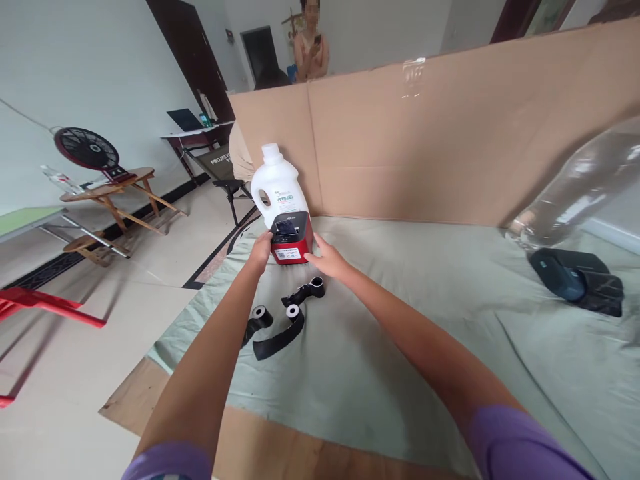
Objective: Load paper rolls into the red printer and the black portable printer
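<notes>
A small red and black device (291, 239) with a dark screen and a white label stands on the green cloth, in front of a white jug (281, 181). On its left side rests my left hand (262, 249), and my right hand (326, 256) touches its right side with thumb and fingers apart. Both hands hold the device between them. Nearer to me lie three rolls of black strip, partly unwound: one roll (317, 287) at the back, one roll (293, 311) in the middle, and one roll (261, 315) partly hidden by my left forearm.
Tall cardboard (400, 147) stands behind the cloth (380, 373). At the right are a dark object (560, 273) and clear plastic wrap (575, 190). A fan (90, 150) sits on a wooden stool at the left. Beyond the cardboard, a person (311, 57) holds a phone.
</notes>
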`<state>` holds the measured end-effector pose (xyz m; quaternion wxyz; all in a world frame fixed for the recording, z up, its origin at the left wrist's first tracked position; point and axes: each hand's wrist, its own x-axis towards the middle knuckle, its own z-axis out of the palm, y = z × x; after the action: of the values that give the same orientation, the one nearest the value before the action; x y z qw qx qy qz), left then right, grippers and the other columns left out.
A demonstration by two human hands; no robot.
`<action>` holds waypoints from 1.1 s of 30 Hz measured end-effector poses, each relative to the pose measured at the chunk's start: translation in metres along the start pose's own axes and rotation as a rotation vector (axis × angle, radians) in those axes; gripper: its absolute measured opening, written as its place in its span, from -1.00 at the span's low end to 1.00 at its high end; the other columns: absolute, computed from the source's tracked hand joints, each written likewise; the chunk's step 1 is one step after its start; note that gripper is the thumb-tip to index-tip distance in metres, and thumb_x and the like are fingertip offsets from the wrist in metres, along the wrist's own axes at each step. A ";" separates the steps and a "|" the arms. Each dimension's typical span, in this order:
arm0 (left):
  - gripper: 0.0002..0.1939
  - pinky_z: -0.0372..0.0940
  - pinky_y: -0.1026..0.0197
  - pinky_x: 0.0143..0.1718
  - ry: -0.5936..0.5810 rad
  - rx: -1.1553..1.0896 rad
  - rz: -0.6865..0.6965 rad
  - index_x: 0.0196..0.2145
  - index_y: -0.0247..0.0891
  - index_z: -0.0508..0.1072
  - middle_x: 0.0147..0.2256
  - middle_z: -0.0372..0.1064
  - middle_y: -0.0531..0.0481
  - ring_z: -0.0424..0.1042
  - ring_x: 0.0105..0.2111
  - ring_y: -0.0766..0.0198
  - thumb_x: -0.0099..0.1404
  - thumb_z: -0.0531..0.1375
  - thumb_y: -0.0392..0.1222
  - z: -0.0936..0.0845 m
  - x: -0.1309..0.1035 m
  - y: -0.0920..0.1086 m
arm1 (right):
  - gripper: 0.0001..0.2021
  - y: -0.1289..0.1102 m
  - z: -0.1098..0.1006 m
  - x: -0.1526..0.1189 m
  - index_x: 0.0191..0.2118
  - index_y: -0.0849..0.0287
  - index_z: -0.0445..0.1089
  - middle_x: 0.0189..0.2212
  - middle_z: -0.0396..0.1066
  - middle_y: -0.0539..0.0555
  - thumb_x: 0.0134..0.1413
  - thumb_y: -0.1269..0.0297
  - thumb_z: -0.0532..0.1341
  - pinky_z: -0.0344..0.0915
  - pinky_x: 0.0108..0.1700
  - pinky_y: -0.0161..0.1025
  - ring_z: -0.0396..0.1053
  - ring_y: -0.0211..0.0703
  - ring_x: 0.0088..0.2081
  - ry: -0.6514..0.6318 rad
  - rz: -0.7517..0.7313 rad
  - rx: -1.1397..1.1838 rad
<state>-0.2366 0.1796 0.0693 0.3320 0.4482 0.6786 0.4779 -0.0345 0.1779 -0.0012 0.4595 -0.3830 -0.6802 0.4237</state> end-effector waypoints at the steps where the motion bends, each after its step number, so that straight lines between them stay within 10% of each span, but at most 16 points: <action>1: -0.50 0.30 0.12 0.17 0.043 0.005 0.050 0.23 -0.27 0.33 0.23 0.33 -0.14 0.32 0.22 0.10 0.39 0.02 -0.10 -0.003 -0.008 0.005 | -0.20 -0.004 -0.017 -0.022 0.36 -0.02 0.14 0.32 0.19 0.11 0.00 0.06 0.36 0.12 0.32 0.24 0.15 0.26 0.32 0.011 0.036 -0.042; 6: -0.50 0.10 0.22 0.31 0.222 0.028 0.555 0.28 -0.21 0.23 0.31 0.20 -0.04 0.17 0.32 0.22 0.46 -0.14 -0.14 0.016 -0.103 0.025 | -0.40 -0.012 -0.160 -0.157 0.21 -0.02 0.36 0.20 0.36 0.16 0.03 0.01 0.29 0.30 0.16 0.22 0.38 0.26 0.13 0.239 0.113 -0.440; 12: -0.52 -0.09 -0.04 0.40 -0.825 0.484 0.884 0.27 -0.09 0.29 0.31 0.21 -0.05 0.11 0.35 0.14 0.48 -0.07 -0.05 0.131 -0.253 -0.007 | -0.56 -0.042 -0.334 -0.265 0.05 0.17 0.44 0.07 0.44 0.27 0.04 0.19 0.17 0.23 0.19 0.14 0.38 0.22 0.07 0.721 0.304 -1.047; 16: -0.44 -0.36 -0.22 0.42 -1.104 0.671 1.119 0.39 -0.09 0.10 0.42 -0.11 -0.05 -0.18 0.44 0.07 0.52 -0.15 0.06 0.173 -0.300 -0.030 | -0.54 -0.051 -0.394 -0.288 0.07 0.29 0.41 0.02 0.44 0.34 0.05 0.20 0.17 0.21 0.19 0.11 0.33 0.25 0.12 0.853 0.560 -1.179; 26: -0.33 -0.42 -0.21 0.42 -1.254 0.664 1.194 0.44 -0.08 -0.10 0.45 -0.26 -0.01 -0.31 0.45 0.03 0.50 -0.18 0.19 0.153 -0.323 -0.029 | 0.00 -0.031 -0.418 -0.263 0.34 0.20 0.07 0.16 0.24 0.48 -0.20 -0.08 0.42 0.30 0.04 0.23 0.33 0.44 0.10 0.642 0.916 -1.117; 33: -0.33 -0.41 -0.23 0.41 -1.274 0.647 1.196 0.44 -0.13 -0.10 0.45 -0.25 0.00 -0.31 0.45 0.01 0.50 -0.23 0.19 0.149 -0.330 -0.030 | 0.02 -0.072 -0.307 -0.246 0.45 0.10 -0.16 0.12 0.20 0.43 -0.01 -0.20 0.27 0.28 0.03 0.19 0.33 0.44 0.09 0.597 0.836 -1.111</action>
<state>0.0105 -0.0775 -0.0003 0.1991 0.9718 0.1249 0.0209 0.3171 -0.0024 0.0591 0.1647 -0.8827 -0.4386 0.0361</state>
